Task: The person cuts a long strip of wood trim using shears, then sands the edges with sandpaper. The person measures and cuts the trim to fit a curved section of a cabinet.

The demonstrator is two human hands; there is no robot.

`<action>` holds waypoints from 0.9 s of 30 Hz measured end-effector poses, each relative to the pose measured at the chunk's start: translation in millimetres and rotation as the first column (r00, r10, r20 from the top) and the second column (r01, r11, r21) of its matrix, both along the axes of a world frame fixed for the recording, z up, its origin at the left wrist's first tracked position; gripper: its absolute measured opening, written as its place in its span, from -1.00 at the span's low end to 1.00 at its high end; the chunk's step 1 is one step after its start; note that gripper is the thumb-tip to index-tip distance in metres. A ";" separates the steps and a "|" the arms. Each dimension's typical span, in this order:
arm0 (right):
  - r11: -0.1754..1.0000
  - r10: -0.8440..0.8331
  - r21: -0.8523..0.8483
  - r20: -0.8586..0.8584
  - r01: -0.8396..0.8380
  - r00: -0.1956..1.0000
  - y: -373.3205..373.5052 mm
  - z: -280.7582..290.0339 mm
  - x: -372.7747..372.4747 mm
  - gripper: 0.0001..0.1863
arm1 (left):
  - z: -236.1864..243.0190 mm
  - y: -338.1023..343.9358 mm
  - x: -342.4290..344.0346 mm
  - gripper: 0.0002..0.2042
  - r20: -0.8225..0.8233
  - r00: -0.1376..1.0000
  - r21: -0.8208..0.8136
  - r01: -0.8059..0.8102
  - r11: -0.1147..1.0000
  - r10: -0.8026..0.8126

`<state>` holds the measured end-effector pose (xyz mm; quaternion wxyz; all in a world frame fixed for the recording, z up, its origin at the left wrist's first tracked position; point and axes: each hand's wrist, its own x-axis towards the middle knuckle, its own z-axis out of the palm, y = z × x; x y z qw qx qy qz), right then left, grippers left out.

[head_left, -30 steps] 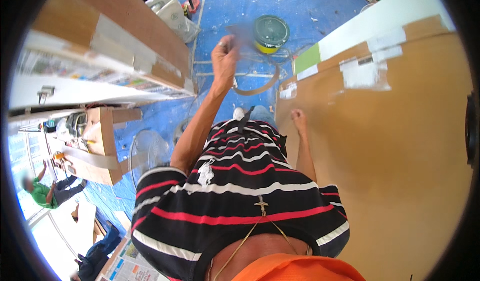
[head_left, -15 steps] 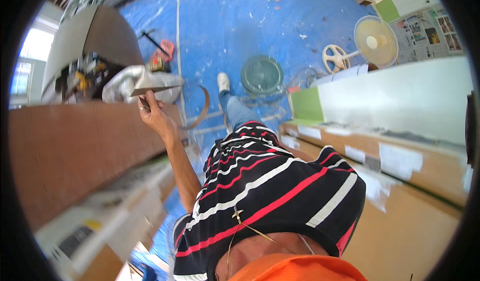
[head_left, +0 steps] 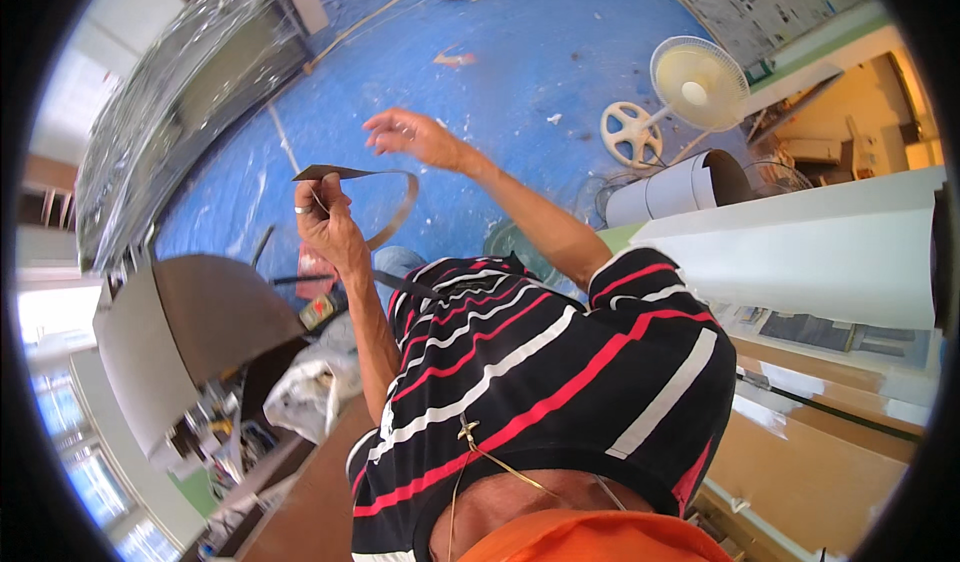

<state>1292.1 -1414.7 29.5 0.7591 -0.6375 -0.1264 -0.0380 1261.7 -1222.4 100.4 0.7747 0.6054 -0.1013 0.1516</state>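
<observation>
My left hand point(head_left: 328, 214), with a ring on one finger, grips a long, thin brown strip point(head_left: 408, 200) in front of my body. Its folded upper part juts out to the left above my fingers, and the rest curves round in a loop to the right and down. My right hand point(head_left: 408, 134) is raised just above the loop, fingers apart and slightly bent, with nothing in them. A green bucket point(head_left: 518, 250) on the blue sheeting lies partly hidden behind my right forearm.
A white standing fan point(head_left: 700, 80), rolled pale sheet point(head_left: 655, 200) and white panel point(head_left: 790, 262) are on the right. Plastic-wrapped furniture point(head_left: 175, 107) stands far left, a curved grey cabinet point(head_left: 215, 317) and white sack point(head_left: 310, 387) nearer left. Blue sheeting point(head_left: 520, 62) covers the floor.
The view has turned and moved forward past the side boards, showing more of the floor ahead. My right arm has swung up from low at my side toward the strip still in my left hand.
</observation>
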 end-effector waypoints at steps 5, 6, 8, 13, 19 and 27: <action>0.937 -0.231 -0.235 0.140 0.259 0.963 -2.6 30.5 39.3 -0.75 | -11.6 -51.9 100.1 -0.90 -0.004 0.991 0.038 0.136 0.990 -0.136; 0.914 -0.286 -0.262 0.128 0.311 0.950 -10.1 28.2 53.8 -0.77 | -15.6 -66.9 123.3 -0.91 0.011 0.986 0.026 0.164 0.986 -0.165; 0.868 -0.396 -0.291 0.084 0.403 0.914 -26.5 21.9 86.5 -0.80 | -21.4 -86.2 171.7 -0.97 -0.067 0.945 0.087 0.326 0.941 -0.321; 0.720 -0.664 -0.225 0.055 0.657 0.746 -78.1 21.9 150.6 -0.78 | -10.9 -165.5 273.7 -0.89 -0.089 0.843 0.178 0.538 0.824 -0.531; 0.405 -0.910 -0.333 -0.056 0.851 0.411 -168.2 27.1 188.3 -0.70 | -3.7 -287.8 334.7 -0.89 -0.055 0.510 0.027 0.860 0.509 -0.859; 0.211 -0.972 -0.164 0.069 0.964 0.224 -355.8 -6.4 264.6 -0.77 | -32.2 -509.8 389.5 -0.85 -0.131 0.411 -0.094 0.901 0.424 -0.902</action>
